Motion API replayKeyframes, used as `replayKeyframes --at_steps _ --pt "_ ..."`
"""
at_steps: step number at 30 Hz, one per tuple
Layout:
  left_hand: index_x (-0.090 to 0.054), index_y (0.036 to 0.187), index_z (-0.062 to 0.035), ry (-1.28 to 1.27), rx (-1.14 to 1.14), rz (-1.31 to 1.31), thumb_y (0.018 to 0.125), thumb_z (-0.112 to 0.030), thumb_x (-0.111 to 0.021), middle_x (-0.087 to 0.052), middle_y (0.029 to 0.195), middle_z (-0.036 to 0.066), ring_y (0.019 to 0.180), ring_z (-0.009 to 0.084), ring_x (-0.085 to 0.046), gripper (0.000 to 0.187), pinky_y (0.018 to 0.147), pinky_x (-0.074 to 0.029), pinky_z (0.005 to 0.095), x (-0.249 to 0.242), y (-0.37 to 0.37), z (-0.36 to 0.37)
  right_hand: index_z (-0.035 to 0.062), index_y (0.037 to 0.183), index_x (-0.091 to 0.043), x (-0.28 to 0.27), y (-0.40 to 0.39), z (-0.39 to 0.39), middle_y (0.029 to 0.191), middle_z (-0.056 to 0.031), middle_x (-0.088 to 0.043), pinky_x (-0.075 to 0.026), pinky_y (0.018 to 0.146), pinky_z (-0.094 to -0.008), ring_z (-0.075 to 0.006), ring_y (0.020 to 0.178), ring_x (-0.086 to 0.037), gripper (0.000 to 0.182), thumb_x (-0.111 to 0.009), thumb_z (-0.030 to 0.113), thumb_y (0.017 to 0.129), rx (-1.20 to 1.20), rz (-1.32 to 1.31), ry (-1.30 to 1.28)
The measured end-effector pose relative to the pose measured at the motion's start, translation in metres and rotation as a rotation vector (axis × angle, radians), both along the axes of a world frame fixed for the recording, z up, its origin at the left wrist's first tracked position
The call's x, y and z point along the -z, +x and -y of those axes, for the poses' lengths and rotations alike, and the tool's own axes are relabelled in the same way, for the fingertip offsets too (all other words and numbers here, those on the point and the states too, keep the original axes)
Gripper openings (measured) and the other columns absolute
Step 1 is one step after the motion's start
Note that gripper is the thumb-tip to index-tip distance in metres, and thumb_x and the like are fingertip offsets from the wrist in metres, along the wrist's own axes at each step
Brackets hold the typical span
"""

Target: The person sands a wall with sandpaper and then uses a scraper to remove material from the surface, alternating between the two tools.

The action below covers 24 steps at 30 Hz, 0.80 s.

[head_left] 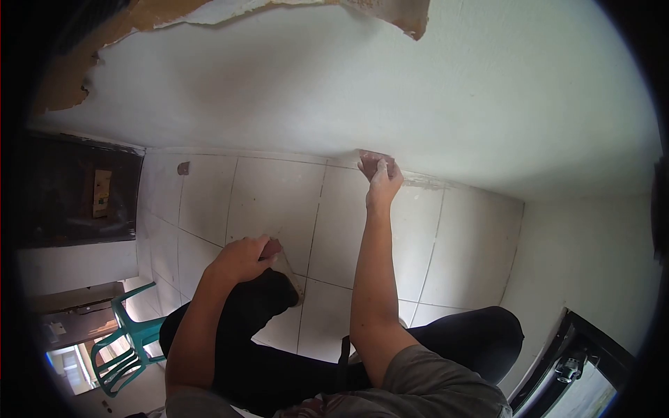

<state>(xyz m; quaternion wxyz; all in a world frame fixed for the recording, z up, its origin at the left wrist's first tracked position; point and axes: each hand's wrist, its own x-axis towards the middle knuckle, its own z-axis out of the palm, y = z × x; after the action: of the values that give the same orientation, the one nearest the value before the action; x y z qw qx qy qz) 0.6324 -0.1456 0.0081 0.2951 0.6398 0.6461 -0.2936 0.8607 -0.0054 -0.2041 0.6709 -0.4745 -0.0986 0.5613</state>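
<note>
My right hand (382,187) grips a folded piece of reddish-brown sandpaper (374,157), thumb across it, at the foot of the white wall (446,104). Pale dust marks the thumb and fingers. Closer to my body, my left hand (238,260) is closed around a second piece of sandpaper (272,248), which sticks out past the fingers above my bent knee. Whitish smears run along the wall's base just right of my right hand. Beneath both hands lies the white tiled floor (272,198).
A small brown scrap (183,168) lies on the tiles at the left. Beyond it is a dark door (63,188); a green plastic chair (143,333) stands at the lower left. Torn brown paper (401,15) hangs at the top. A dark-framed door (582,362) is at the lower right.
</note>
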Motion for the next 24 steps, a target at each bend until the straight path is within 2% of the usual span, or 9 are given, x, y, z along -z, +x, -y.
replayKeyframes --at_steps 2,5,8,14,17,20,23,24 --pt "-0.061 0.119 -0.0034 0.002 0.005 0.001 0.097 -0.037 -0.066 -0.073 0.104 0.022 0.101 0.0403 -0.07 0.041 0.09 -0.054 0.0496 0.002 0.001 0.001 -0.0085 0.104 -0.062 -0.001 0.001 -0.002 0.099 -0.0203 -0.071 -0.068 0.08 -0.0436 -0.0295 0.091 -0.074 0.023 -0.042 0.003 0.107 -0.04 -0.015 -0.065" --pt "-0.061 0.118 -0.0034 0.011 0.018 0.009 0.097 -0.037 -0.065 -0.073 0.103 0.022 0.1 0.0403 -0.07 0.04 0.089 -0.055 0.0497 0.004 0.0 -0.001 -0.0076 0.105 -0.061 0.0 0.0 -0.003 0.099 -0.0196 -0.071 -0.068 0.081 -0.0435 -0.0298 0.091 -0.075 0.022 -0.042 0.004 0.107 -0.036 0.111 0.023" --pt "-0.061 0.118 -0.0033 0.003 0.026 0.005 0.097 -0.037 -0.065 -0.073 0.103 0.023 0.1 0.0406 -0.07 0.04 0.089 -0.055 0.0498 0.004 0.001 -0.002 -0.0113 0.113 -0.058 0.005 -0.004 0.002 0.104 -0.0199 -0.07 -0.068 0.074 -0.0387 -0.0296 0.089 -0.075 0.02 -0.045 0.003 0.106 -0.07 0.043 -0.045" --pt "-0.061 0.118 -0.0031 -0.005 0.008 0.007 0.097 -0.036 -0.065 -0.073 0.104 0.022 0.1 0.0411 -0.07 0.04 0.089 -0.055 0.0499 0.005 0.003 -0.002 -0.0122 0.113 -0.057 0.002 -0.005 0.003 0.105 -0.0198 -0.069 -0.068 0.074 -0.0383 -0.0298 0.091 -0.075 0.021 -0.046 0.004 0.106 -0.007 0.149 0.026" --pt "-0.062 0.117 -0.0029 -0.013 -0.002 -0.006 0.096 -0.037 -0.066 -0.073 0.104 0.022 0.1 0.041 -0.07 0.04 0.089 -0.055 0.0499 0.004 0.002 -0.001 -0.0113 0.112 -0.057 0.015 -0.008 0.001 0.104 -0.0193 -0.069 -0.068 0.074 -0.0381 -0.0281 0.091 -0.075 0.02 -0.047 0.004 0.106 -0.033 0.01 -0.117" --pt "-0.062 0.115 -0.0026 -0.008 -0.022 0.003 0.096 -0.037 -0.067 -0.073 0.103 0.022 0.099 0.0405 -0.07 0.04 0.089 -0.055 0.0496 0.003 0.0 0.002 -0.0104 0.11 -0.058 -0.007 -0.004 0.001 0.102 -0.0188 -0.07 -0.066 0.073 -0.0361 -0.0258 0.089 -0.075 0.018 -0.046 0.003 0.105 0.05 0.103 0.007" --pt "-0.062 0.115 -0.0032 -0.025 -0.039 -0.001 0.096 -0.038 -0.066 -0.073 0.102 0.022 0.098 0.04 -0.071 0.04 0.089 -0.055 0.0488 0.004 -0.003 0.006 -0.0095 0.107 -0.059 0.007 0.01 0.006 0.099 -0.0176 -0.07 -0.064 0.071 -0.0354 -0.0239 0.085 -0.073 0.018 -0.044 0.0 0.104 0.268 0.174 0.048" --pt "-0.062 0.115 -0.004 -0.024 -0.041 -0.001 0.096 -0.039 -0.066 -0.073 0.102 0.022 0.097 0.04 -0.071 0.04 0.088 -0.054 0.0483 0.005 -0.005 0.008 -0.0086 0.105 -0.06 0.018 0.02 0.005 0.098 -0.0162 -0.071 -0.061 0.068 -0.0342 -0.0225 0.081 -0.072 0.02 -0.041 -0.001 0.103 0.368 0.208 -0.077"
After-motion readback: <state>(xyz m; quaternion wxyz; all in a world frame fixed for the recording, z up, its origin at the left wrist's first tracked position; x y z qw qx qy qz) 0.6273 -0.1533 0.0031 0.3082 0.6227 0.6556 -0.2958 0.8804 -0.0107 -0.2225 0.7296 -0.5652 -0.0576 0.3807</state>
